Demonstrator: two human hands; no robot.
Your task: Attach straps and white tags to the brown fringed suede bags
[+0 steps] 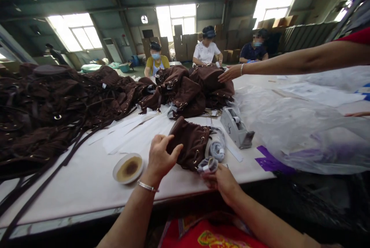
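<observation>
Brown suede-like bags lie heaped in a big pile (pixel 43 113) over the left of the white table (pixel 86 186), with a smaller heap (pixel 190 86) at its middle, where a co-worker's hand (pixel 229 74) reaches in from the right. Clear plastic sheeting (pixel 303 124) covers the right side. 1 brown bag (pixel 189 140) lies near the front edge; the left hand (pixel 160 157) grips its left side, fingers curled over the fabric. The right hand (pixel 221 180) pinches a small grey strap roll (pixel 207 164) at the bag's lower corner. Just right of the bag stands a grey tape dispenser (pixel 237 126); to the left sits a small round dish (pixel 128 168).
</observation>
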